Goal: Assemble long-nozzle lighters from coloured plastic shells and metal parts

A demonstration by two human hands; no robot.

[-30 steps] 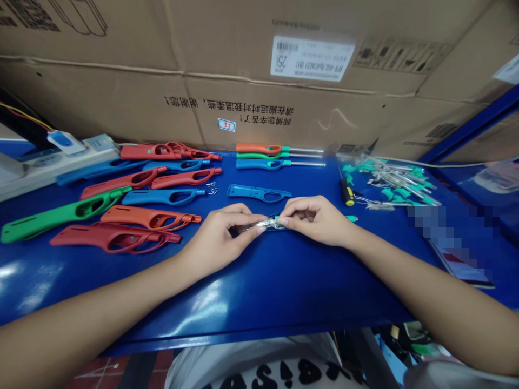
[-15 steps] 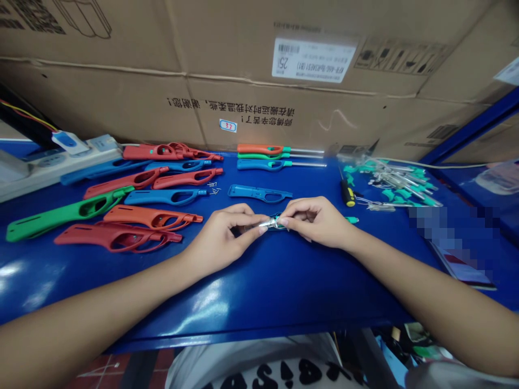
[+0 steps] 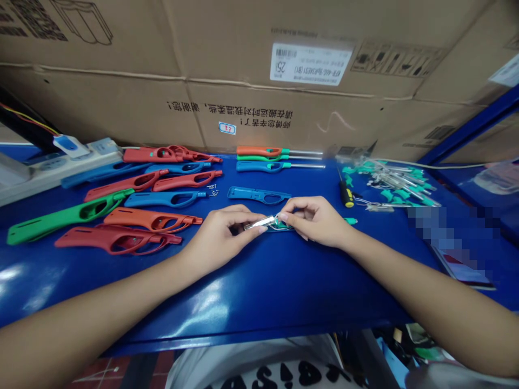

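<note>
Between the thumb and fingers of my left hand (image 3: 227, 229) is a small shiny lighter tube (image 3: 263, 222), silvery or clear, lying almost level. My right hand (image 3: 314, 219) pinches at its right end, where a small white bit shows; exactly what those fingertips hold is too small to tell. Just under the fingertips a teal lighter part (image 3: 281, 226) is partly hidden by my hands. Past my right hand a green tip (image 3: 351, 221) sticks out. Behind my hands lies a blue lighter handle shell (image 3: 259, 195).
Red, blue, orange and green lighter shells (image 3: 117, 237) spread across the left, with small screws (image 3: 213, 190) beside them. Finished-looking lighters (image 3: 259, 166) lie by the cardboard box (image 3: 243, 70). At right are a screwdriver (image 3: 346, 194), a pile of nozzle parts (image 3: 399, 181) and a blurred-out flat item (image 3: 458, 248).
My left hand has turned the tube slightly, so more of its length shows. The right fingertips have shifted a little at its end. The view has moved slightly.
</note>
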